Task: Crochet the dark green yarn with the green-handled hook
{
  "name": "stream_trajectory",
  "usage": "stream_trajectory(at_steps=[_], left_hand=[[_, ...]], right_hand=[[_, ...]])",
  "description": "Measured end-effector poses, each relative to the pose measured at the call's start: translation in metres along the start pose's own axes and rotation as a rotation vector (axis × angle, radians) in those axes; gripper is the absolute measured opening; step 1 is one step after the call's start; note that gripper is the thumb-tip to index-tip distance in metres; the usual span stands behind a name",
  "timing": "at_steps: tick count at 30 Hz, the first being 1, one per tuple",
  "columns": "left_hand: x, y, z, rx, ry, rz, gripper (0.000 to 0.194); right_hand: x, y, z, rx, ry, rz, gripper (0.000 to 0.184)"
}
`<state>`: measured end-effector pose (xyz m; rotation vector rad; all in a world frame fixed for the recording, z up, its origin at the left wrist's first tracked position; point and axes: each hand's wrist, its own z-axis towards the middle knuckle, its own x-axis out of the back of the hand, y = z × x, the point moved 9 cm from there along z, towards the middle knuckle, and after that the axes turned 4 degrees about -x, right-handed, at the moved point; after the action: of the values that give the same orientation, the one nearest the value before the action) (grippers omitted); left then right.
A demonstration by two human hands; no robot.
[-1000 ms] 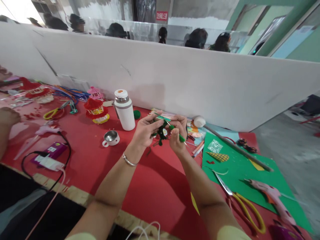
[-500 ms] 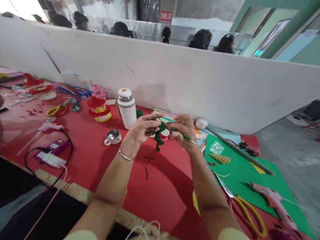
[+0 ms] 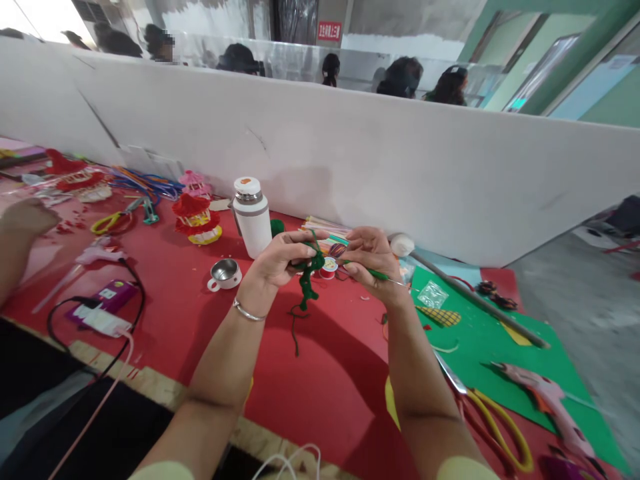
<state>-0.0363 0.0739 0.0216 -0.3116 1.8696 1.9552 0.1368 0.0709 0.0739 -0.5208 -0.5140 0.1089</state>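
My left hand (image 3: pixel 285 257) pinches a dark green crochet piece (image 3: pixel 309 280), a narrow curling strip whose loose yarn tail (image 3: pixel 295 337) hangs down over the red table. A strand of green yarn runs up over the left index finger. Between the fingers of my right hand (image 3: pixel 373 260) is a crochet hook (image 3: pixel 376 273) with a green handle, its thin metal end sticking out toward the wrist. The hook's working tip points at the green piece, but whether it sits in a loop is too small to tell. Behind the hands lies a red-edged thread spool (image 3: pixel 329 267).
A white thermos (image 3: pixel 253 223) and a steel cup (image 3: pixel 225 273) stand left of my hands. Scissors (image 3: pixel 493 420) and a pink glue gun (image 3: pixel 547 400) lie at the right on green sheet (image 3: pixel 475 347). Another person's hand (image 3: pixel 27 217) reaches in at the far left.
The green crochet piece has shifted slightly left and lower, and my right hand has moved a little away from it with the hook. Another person's hand has come in at left.
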Motion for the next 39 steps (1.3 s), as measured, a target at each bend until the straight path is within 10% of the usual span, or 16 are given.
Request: stream_trajectory(at_steps=[27, 39], left_hand=[[0.001, -0.009, 0.001, 0.049, -0.057, 0.033, 0.057], [-0.01, -0.005, -0.002, 0.069, -0.095, 0.004, 0.056]], right_hand=[[0.004, -0.009, -0.006, 0.062, -0.01, -0.19, 0.034], [0.005, -0.008, -0.002, 0.004, -0.025, -0.061, 0.015]])
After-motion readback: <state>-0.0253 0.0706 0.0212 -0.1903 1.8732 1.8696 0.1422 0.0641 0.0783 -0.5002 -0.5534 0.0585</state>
